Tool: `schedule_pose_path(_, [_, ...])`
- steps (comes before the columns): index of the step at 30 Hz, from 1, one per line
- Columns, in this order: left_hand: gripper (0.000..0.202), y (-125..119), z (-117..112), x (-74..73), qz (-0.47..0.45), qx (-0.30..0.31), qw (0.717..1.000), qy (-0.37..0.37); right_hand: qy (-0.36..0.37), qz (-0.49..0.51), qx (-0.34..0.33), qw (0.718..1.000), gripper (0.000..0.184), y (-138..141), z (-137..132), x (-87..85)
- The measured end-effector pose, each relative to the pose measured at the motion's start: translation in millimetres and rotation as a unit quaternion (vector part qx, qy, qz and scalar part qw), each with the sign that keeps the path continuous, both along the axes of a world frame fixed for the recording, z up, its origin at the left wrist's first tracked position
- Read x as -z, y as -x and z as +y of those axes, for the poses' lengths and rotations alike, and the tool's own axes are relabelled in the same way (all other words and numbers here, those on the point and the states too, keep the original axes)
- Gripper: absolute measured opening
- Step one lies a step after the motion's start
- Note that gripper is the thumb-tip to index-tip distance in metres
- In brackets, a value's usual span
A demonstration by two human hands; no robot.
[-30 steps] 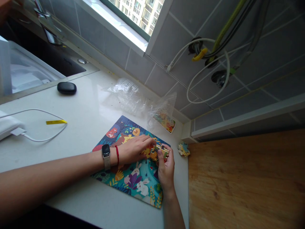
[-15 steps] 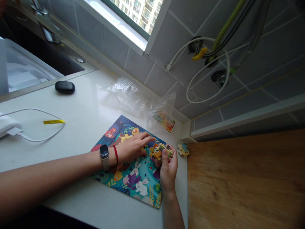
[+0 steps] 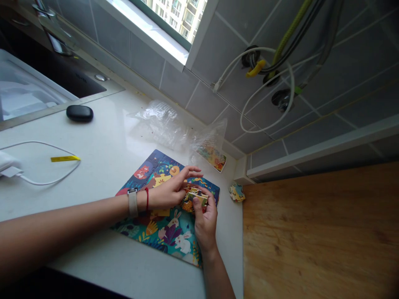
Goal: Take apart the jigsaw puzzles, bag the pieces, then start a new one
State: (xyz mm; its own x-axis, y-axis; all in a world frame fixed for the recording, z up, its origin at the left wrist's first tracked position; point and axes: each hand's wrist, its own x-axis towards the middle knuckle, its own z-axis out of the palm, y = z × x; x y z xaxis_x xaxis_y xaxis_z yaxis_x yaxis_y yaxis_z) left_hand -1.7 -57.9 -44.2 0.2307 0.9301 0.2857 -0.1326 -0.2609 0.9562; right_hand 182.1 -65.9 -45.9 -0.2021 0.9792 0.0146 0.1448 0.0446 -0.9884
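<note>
A colourful jigsaw puzzle (image 3: 146,170) with rabbits and a fox lies flat on the white counter. My right hand (image 3: 204,218) is closed on a small stack of puzzle pieces (image 3: 197,195), held just above the puzzle's right part. My left hand (image 3: 170,191), with a watch and a red string at the wrist, reaches in from the left. Its thumb and forefinger pinch at the top of that stack, while the other fingers stretch out over the puzzle.
A few loose pieces (image 3: 236,192) lie by the counter's right edge, next to a wooden board (image 3: 318,236). Crumpled clear plastic bags (image 3: 174,124) sit behind the puzzle. At left are a black case (image 3: 80,113), a white cable (image 3: 40,162), a yellow strip (image 3: 65,158) and a sink (image 3: 28,91).
Both hands have shifted a little left over the puzzle. My left hand, flat on the puzzle before, has lifted and its fingertips now pinch at the stack in my right hand.
</note>
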Motion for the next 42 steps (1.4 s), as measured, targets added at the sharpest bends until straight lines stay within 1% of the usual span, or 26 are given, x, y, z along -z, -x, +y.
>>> schedule_pose_path(3, [0.074,1,-1,0.3,-0.052,0.031,0.997,0.053,-0.051,-0.035,0.008,0.998,0.031,3,-2,-2.4])
schedule_pose_path(5, [0.071,1,0,0.9,-0.066,0.036,0.994,0.073,-0.081,-0.052,0.005,0.995,0.031,5,-3,-4.8])
schedule_pose_path(7, [0.064,1,0,0.9,-0.065,0.031,0.994,0.083,-0.102,-0.062,-0.008,0.993,0.036,6,-2,-6.3])
schedule_pose_path(10, [0.052,0,-1,-1.2,-0.063,0.021,0.992,0.106,-0.111,-0.076,-0.025,0.991,0.045,6,-1,-3.8])
schedule_pose_path(13, [0.056,-2,-5,-4.6,-0.1,0.032,0.986,0.131,-0.113,-0.087,-0.024,0.99,0.05,4,0,3.7])
schedule_pose_path(16, [0.063,-5,-9,-7.6,-0.148,0.047,0.982,0.106,-0.123,-0.101,-0.023,0.987,0.054,0,-3,10.0])
schedule_pose_path(20, [0.067,-8,-11,-8.6,-0.194,0.037,0.979,0.048,-0.195,-0.126,-0.011,0.973,0.052,-1,-8,10.0])
schedule_pose_path(22, [0.063,-8,-9,-6.8,-0.2,0.028,0.978,0.058,-0.194,-0.131,-0.014,0.972,0.052,0,-7,8.3])
schedule_pose_path(24, [0.053,-9,-7,-4.6,-0.188,0.015,0.978,0.094,-0.149,-0.111,-0.025,0.982,0.058,2,-5,7.4])
schedule_pose_path(26, [0.045,-11,-6,-3.1,-0.156,0.002,0.979,0.131,-0.1,-0.078,-0.042,0.991,0.066,3,-2,7.1])
schedule_pose_path(28, [0.041,-13,-9,-2.8,-0.113,-0.006,0.984,0.137,-0.086,-0.069,-0.066,0.992,0.07,3,0,7.0])
schedule_pose_path(32, [0.039,-17,-17,-4.5,-0.014,-0.031,0.997,0.07,-0.125,-0.123,-0.095,0.98,0.067,3,-2,4.8])
schedule_pose_path(35, [0.043,-16,-21,-5.4,0.035,-0.024,0.999,0.024,-0.143,-0.143,-0.095,0.975,0.06,5,-3,2.2])
schedule_pose_path(37, [0.043,-15,-20,-5.2,0.055,-0.012,0.998,-0.003,-0.158,-0.149,-0.095,0.972,0.049,6,-4,0.9])
schedule_pose_path(39, [0.041,-15,-19,-3.9,0.064,-0.013,0.998,-0.017,-0.166,-0.15,-0.092,0.97,0.038,7,-3,-0.1])
schedule_pose_path(42, [0.039,-17,-16,-1.0,0.059,-0.035,0.997,-0.018,-0.165,-0.146,-0.103,0.97,0.034,5,-1,-1.0])
